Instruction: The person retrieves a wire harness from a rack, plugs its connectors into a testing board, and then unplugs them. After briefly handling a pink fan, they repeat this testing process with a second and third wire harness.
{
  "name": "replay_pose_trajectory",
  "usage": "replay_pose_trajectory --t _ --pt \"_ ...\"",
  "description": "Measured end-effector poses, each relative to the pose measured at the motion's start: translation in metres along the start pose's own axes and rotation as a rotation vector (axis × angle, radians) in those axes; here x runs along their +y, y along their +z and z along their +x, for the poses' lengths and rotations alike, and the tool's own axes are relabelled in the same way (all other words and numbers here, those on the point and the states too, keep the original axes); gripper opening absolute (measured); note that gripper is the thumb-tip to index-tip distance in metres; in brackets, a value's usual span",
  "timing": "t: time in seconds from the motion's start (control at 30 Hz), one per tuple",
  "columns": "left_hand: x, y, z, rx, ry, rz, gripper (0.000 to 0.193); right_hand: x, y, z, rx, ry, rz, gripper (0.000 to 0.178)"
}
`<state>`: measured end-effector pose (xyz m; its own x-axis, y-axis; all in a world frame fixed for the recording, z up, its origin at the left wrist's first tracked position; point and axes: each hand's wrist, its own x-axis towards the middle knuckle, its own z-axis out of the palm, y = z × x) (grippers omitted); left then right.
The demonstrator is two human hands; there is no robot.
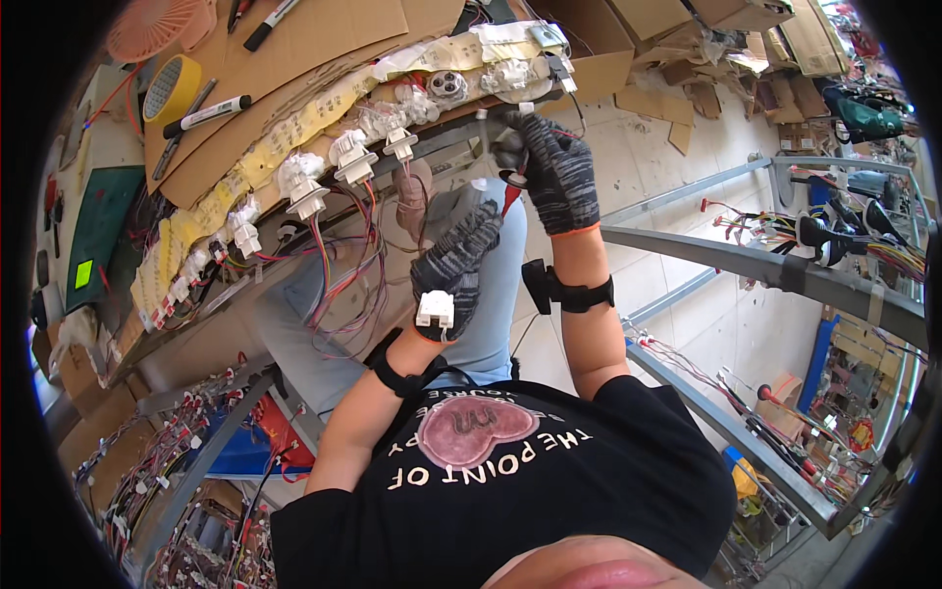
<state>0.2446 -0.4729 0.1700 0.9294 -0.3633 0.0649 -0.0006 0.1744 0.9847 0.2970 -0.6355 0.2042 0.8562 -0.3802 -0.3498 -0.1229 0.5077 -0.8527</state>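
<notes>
The gloved left hand (pixel 453 270) is clasping a small white plug (pixel 435 309), light, rigid, best pinched by its body, while the right hand (pixel 554 167) is closing around a red-handled tool (pixel 510 196) near the bench edge (pixel 294 250).

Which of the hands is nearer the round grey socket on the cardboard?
Right. The right hand is just below-right of the round grey socket; the left hand hangs far lower.
</notes>
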Motion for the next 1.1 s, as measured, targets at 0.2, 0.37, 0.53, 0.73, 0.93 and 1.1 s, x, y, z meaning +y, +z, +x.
replay_pose_trajectory --t 0.2,0.37,0.53,0.73,0.93,1.1 --pt "0.004 -0.021 0.002 -0.167 -0.036 -0.031 0.030 -0.012 0.000 0.011 0.040 0.075 -0.053 0.025" --pt "0.002 -0.024 0.004 -0.237 -0.015 -0.031 0.031 -0.014 0.000 0.016 0.040 0.062 -0.105 0.025" --pt "-0.001 -0.020 0.008 -0.212 -0.051 -0.118 0.034 -0.016 0.001 0.018 0.056 0.073 -0.128 0.024" --pt "-0.001 -0.019 0.011 -0.184 -0.201 -0.326 0.034 -0.016 0.003 0.022 0.035 0.046 -0.153 0.027" --pt "-0.013 -0.016 0.016 -0.145 -0.099 -0.135 0.030 -0.006 0.003 0.027 0.072 -0.231 -0.326 0.022" --pt "-0.012 -0.013 0.022 -0.153 0.033 0.198 0.033 -0.004 0.012 0.013 0.021 -0.139 -0.582 0.021"
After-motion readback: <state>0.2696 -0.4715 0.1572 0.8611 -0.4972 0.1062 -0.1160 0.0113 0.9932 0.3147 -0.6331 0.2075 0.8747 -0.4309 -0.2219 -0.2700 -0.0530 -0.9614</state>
